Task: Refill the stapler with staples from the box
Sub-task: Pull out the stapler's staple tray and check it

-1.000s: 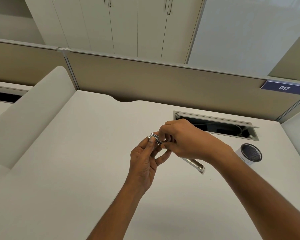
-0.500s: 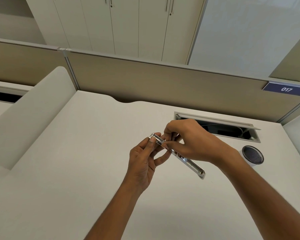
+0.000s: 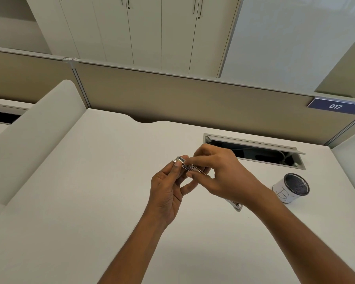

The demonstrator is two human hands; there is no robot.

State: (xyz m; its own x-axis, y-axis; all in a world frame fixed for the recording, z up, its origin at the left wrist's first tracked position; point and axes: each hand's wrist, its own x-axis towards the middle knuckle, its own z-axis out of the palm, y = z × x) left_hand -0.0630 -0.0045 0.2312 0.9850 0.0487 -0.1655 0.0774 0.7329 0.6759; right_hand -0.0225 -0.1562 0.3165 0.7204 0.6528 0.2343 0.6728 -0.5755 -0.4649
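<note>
An office is shown: a white counter (image 3: 90,181) is fenced by a beige cubicle partition (image 3: 193,99), on which a blue plate (image 3: 335,106) marked 017 is fixed. A cable hatch (image 3: 254,149) is cut into the counter, a mesh cup (image 3: 291,188) is set near it, and tall cabinets (image 3: 143,27) are ranged behind.

Above the white worktop (image 3: 90,181) both hands hold a slim metal stapler (image 3: 190,167), which slants from its upper left end down to the right. The left hand (image 3: 168,191) pinches its upper end, while the right hand (image 3: 223,177) curls its fingers (image 3: 195,160) over the middle and hides most of it. To the right stand a mesh-topped cup (image 3: 293,188) and an open cable hatch (image 3: 254,152).
</note>
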